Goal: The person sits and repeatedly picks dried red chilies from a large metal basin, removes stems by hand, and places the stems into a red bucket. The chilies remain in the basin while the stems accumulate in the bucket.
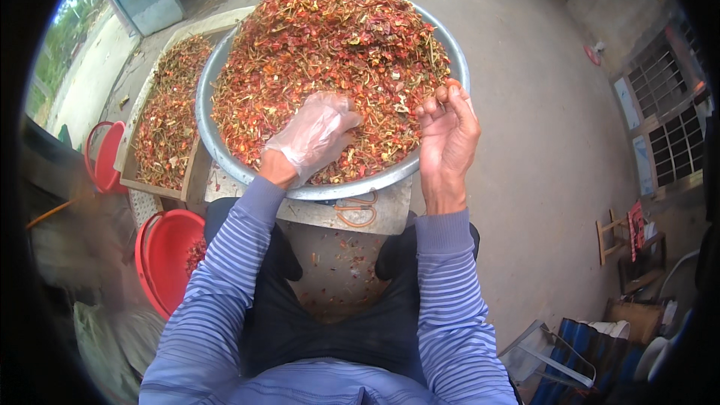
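Observation:
A wide metal basin holds a heap of chopped dried red chili pieces mixed with stems. My left hand, in a thin clear plastic glove, rests on the near part of the heap, fingers bent down; whether they grip anything is hidden. At the basin's right rim my right hand is raised palm up, with a small red piece pinched between thumb and forefinger. Orange-handled scissors lie partly under the basin on a board.
Left of the basin stands a wooden tray of chili pieces and stems. A red basin with some red pieces is below it, near a red bucket. Small wooden chairs stand at the far right.

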The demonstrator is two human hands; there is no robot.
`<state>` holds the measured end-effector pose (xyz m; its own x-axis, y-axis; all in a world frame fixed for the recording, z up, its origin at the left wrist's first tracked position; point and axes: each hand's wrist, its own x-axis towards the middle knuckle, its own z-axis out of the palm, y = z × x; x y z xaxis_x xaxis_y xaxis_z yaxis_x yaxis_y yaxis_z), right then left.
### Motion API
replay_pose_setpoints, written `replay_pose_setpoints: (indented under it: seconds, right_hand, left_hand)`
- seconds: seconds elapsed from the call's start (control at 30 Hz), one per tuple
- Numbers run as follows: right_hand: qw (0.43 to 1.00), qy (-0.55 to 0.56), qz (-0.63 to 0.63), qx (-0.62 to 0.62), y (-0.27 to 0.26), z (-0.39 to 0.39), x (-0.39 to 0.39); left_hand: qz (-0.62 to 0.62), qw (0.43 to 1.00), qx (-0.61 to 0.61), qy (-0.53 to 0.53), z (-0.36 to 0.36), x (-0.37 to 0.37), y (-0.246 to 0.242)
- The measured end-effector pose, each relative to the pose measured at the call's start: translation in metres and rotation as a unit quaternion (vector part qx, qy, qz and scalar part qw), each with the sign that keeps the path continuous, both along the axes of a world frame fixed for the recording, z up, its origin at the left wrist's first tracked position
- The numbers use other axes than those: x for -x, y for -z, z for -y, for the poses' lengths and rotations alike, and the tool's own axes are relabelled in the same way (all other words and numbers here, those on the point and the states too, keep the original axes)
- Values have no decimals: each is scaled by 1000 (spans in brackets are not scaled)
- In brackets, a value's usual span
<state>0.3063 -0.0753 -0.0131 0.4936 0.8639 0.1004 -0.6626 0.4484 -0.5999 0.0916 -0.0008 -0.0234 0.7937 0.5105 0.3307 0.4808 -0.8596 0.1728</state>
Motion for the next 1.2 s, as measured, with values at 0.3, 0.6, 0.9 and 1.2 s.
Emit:
replay_pose_setpoints:
  seconds: [0.3,0.6,0.9,1.2]
  right_hand:
    - [999,33,-21,-15,1,1,-6]
    - [998,31,-45,-23,-2,4,-16]
    - [996,26,-77,-37,0,11,-29]
    - [993,36,-105,-43,-3,13,-34]
  left_hand:
    - [-47,987,113,106,1,-68,18]
    - [-134,979,140,64,8,-97,14]
    - [-217,964,117,99,-1,-82,13]
    - [-223,959,119,130,3,-81,5]
